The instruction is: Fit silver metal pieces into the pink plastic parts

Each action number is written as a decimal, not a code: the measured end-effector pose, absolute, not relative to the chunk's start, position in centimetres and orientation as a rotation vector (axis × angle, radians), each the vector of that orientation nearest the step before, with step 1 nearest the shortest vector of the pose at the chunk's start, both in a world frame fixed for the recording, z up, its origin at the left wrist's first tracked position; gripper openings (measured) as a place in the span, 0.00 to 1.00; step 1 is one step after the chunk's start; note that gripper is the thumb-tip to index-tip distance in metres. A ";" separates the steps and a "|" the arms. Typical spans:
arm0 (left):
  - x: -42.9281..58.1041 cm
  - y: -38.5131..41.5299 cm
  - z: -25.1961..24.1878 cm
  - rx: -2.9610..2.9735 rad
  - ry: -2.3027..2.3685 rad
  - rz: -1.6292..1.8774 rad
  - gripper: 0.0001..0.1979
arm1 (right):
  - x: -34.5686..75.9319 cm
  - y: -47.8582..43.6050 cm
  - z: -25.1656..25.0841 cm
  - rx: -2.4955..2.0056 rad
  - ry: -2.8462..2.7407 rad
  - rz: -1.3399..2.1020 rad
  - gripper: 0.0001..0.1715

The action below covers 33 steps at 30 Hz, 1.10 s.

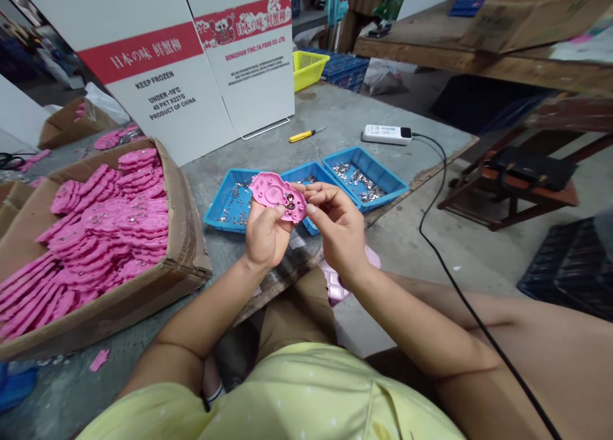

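Note:
My left hand point(266, 237) grips a pink plastic casing half point(271, 191) over the front of the table, its thumb resting on the inner face. Small shiny metal pieces point(290, 202) sit at the casing's right end. Held against that same end is my right hand point(338, 226), thumb and forefinger pinched together; whatever is between them is too small to make out. Just behind the hands stand a left blue tray point(214, 211), a middle blue tray point(300, 172) partly hidden by the hands, and a right blue tray point(400, 183), with small metal parts in them.
To my left, a cardboard box point(184, 261) is heaped with pink casings point(119, 216). Tall white cartons point(191, 108) stand behind. A yellow screwdriver point(301, 136) and a white power strip point(387, 133) lie beyond the trays; its black cable point(443, 172) trails down past my right arm.

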State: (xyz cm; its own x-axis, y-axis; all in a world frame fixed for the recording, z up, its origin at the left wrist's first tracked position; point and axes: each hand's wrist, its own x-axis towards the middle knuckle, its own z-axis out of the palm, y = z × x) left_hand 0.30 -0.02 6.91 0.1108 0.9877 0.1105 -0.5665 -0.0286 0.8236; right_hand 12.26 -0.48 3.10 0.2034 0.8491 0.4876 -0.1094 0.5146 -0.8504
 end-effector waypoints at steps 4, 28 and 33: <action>0.4 -0.1 6.7 0.811 0.588 1.436 0.29 | 12.2 -0.7 3.4 -0.759 -1.105 0.825 0.13; -23.4 -3.9 17.4 1.048 1.388 1.777 0.16 | 9.7 -3.0 -7.1 -0.851 -1.835 0.743 0.13; -27.8 -1.4 17.9 1.112 1.849 1.413 0.15 | 9.2 -3.1 -8.6 -0.884 -1.934 0.686 0.14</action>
